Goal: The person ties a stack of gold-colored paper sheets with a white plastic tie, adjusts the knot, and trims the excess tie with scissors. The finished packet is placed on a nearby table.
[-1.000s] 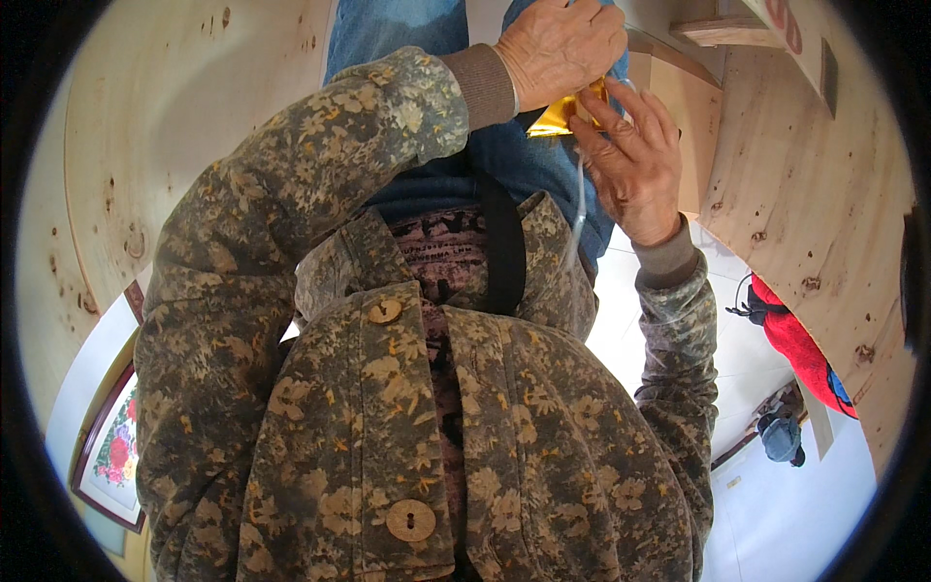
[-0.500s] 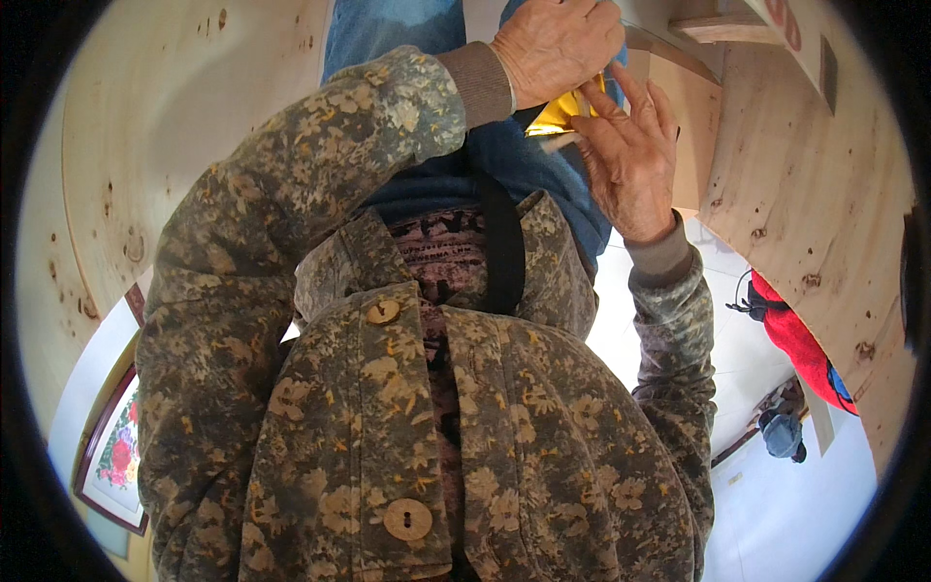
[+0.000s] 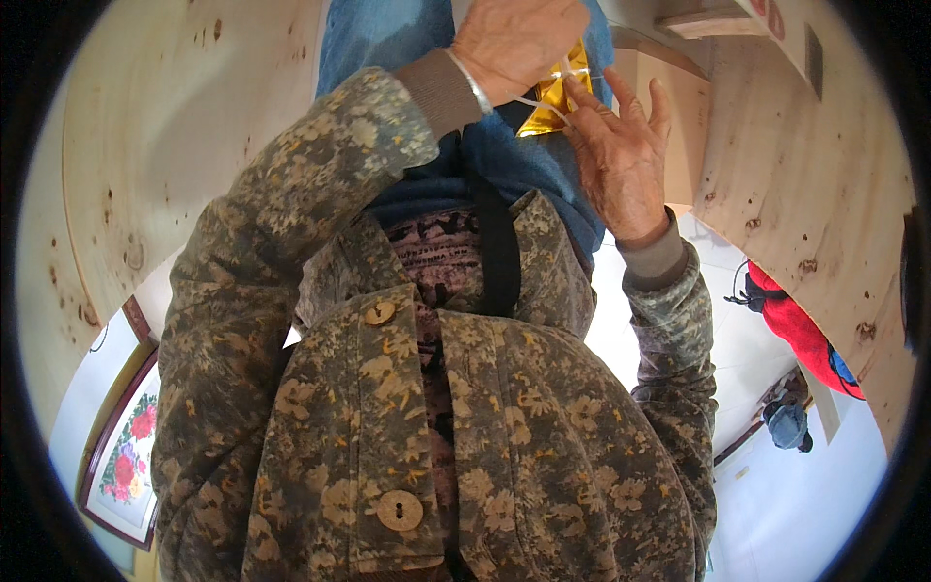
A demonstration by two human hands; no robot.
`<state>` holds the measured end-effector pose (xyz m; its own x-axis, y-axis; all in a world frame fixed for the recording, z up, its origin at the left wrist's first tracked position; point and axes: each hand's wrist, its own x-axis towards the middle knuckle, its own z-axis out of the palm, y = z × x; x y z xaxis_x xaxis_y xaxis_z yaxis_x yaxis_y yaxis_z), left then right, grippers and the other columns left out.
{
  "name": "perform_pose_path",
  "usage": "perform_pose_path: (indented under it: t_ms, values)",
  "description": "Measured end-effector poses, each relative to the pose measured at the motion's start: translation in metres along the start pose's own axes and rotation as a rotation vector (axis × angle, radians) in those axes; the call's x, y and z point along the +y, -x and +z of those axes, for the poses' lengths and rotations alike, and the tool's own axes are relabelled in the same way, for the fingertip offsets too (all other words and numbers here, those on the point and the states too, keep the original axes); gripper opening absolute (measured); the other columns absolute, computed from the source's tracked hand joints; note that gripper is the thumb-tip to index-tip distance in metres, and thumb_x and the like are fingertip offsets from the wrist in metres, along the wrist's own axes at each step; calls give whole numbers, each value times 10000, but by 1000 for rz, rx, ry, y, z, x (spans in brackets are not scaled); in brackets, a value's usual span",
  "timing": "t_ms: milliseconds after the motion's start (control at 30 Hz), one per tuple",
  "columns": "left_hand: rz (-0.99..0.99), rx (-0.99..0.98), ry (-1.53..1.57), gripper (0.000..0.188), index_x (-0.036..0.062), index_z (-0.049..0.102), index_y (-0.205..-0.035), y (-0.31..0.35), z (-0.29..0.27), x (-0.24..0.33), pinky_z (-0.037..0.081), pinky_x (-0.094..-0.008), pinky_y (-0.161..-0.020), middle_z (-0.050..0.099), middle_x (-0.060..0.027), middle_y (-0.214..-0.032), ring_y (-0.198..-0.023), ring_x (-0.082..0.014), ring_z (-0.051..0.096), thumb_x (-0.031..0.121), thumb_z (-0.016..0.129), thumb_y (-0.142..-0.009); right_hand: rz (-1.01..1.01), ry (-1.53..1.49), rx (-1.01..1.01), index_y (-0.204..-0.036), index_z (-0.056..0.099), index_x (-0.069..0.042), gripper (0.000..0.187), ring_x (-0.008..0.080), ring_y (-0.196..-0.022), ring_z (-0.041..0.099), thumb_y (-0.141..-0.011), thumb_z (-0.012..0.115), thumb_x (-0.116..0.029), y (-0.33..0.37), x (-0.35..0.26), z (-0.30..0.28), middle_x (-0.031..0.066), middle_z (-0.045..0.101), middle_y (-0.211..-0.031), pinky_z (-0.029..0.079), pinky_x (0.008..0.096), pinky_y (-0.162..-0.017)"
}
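My left hand (image 3: 519,44) bends over the top of a shiny gold foil piece (image 3: 548,109) above my lap. Its fingers are curled and mostly out of sight, so what they grip is hidden. On the other side of the foil, my right hand (image 3: 623,160) has thumb and index finger drawn together at a thin white cord (image 3: 545,109), while its other fingers are raised and apart. The cord loops from near my left wrist across the foil to the right fingertips. Another pale strand crosses the foil higher up.
Pale wooden boards (image 3: 175,126) rise on the left, with another wooden panel (image 3: 795,184) on the right. A cardboard box (image 3: 679,126) stands beyond my right hand. A red bag-like object (image 3: 795,330) and a framed flower picture (image 3: 126,456) lie farther off.
My left hand has shifted left and slightly up, and my right hand a little left. More of the gold foil shows between them, and the white cord is now visible as a loop.
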<state>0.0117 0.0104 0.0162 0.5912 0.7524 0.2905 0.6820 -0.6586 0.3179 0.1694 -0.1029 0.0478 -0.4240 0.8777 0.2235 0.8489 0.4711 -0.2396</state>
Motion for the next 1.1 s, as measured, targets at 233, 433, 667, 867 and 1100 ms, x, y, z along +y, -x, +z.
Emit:
perform_pose_path:
  t_ms: [233,433,667,867,1100]
  values:
    - [-122,203,755,111,75,577,-951,48,-1,-11,506,-284,-727,635,-28,-1027,-829,-144,596,175,581,-997,5,-1,-20,-931,668,-99,68,392,-1264,544,-863,670,-105,-1,-1,0,78,694,-1234,184,575,-1161]
    - [-331,-3,1394,130,70,585,-1025,59,18,-9,529,-220,-699,684,-17,-993,-807,-63,607,187,533,-1045,40,-4,-61,-984,712,-107,104,357,-1287,547,-881,711,-95,-1,-3,-4,56,697,-1241,188,585,-1165]
    - [-111,200,807,118,58,540,-1024,60,14,-9,531,-213,-664,694,-44,-1020,-759,-67,612,174,528,-1045,46,-17,-55,-968,697,-96,99,365,-1288,546,-872,713,-79,0,-1,-4,59,694,-1248,204,582,-1163]
    - [-253,63,1281,113,75,550,-1056,58,17,-4,531,-239,-656,692,-48,-1039,-794,-66,630,178,503,-1054,29,-43,-43,-981,683,-92,104,395,-1260,542,-883,656,-112,2,2,-2,76,676,-1270,197,577,-1156]
    - [-102,107,590,96,60,560,-1061,59,11,11,554,-340,-739,642,-105,-938,-837,-277,666,93,557,-971,21,-43,-38,-969,667,-79,99,397,-1257,548,-874,672,-107,5,5,1,90,688,-1244,199,580,-1155]
